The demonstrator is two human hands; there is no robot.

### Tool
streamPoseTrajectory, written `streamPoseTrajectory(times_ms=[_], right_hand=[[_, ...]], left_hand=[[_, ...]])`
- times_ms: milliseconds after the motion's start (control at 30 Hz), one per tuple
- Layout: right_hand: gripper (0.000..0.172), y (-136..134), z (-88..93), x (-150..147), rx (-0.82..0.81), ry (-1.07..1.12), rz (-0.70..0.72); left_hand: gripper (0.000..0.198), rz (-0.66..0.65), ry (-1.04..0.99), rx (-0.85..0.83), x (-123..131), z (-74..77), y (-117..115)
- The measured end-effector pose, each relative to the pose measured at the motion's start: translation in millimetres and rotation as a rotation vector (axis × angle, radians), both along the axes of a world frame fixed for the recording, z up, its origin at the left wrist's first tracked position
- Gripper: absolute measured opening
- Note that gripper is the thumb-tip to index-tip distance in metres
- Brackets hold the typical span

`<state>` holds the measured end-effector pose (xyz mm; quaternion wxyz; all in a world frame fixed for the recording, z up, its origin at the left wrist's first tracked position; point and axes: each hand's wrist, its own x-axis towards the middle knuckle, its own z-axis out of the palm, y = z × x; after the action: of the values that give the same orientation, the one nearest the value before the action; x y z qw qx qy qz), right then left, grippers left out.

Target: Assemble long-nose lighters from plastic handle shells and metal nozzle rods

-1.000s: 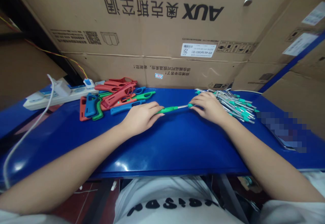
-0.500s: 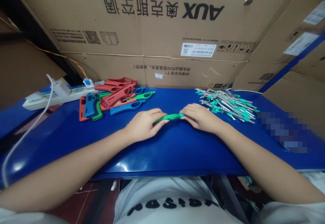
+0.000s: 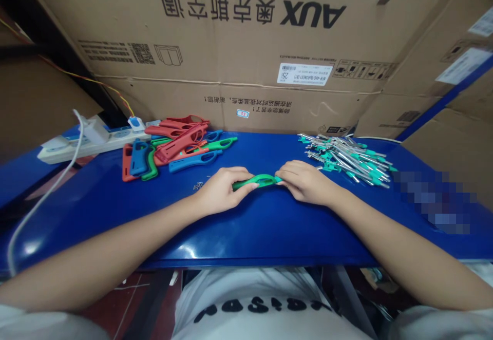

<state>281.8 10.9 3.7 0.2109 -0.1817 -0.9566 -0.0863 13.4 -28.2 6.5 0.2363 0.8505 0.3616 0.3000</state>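
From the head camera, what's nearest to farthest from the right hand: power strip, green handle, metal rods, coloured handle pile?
1. Green handle: just left of the right hand.
2. Metal rods: beyond it, to the right.
3. Coloured handle pile: left side, beyond the left hand.
4. Power strip: farthest left.

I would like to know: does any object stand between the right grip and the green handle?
Only the teal piece that the right grip pinches, at the right end of the green handle in the left grip. No other obstacle is visible.
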Motion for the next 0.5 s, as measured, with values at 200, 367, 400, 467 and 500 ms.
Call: streamPoseTrajectory(times_ms=[200, 367, 400, 467, 500], right_hand=[[0.025, -1.4, -2.2, -1.3, -0.008, 0.017, 0.011], [0.023, -4.4, -0.1, -2.3, 0.014, 0.042, 0.008], [0.022, -5.2, 0.2, -2.7, 0.017, 0.042, 0.009], [0.023, -6.8, -0.5, -3.8, 0.012, 0.025, 0.012], [0.024, -7.6, -1.5, -4.5, 0.003, 0.011, 0.012]], left_hand=[[0.027, 0.002, 0.047, 0.103, 0.1, 1.9, -5.7], [0.030, 0.001, 0.100, 0.205, -0.8, 2.3, -8.1], [0.030, 0.002, 0.113, 0.225, -0.9, 2.1, -8.4], [0.030, 0.002, 0.149, 0.265, -1.2, 1.6, -9.2], [0.030, -0.002, 0.174, 0.284, -1.3, 1.4, -9.7]])
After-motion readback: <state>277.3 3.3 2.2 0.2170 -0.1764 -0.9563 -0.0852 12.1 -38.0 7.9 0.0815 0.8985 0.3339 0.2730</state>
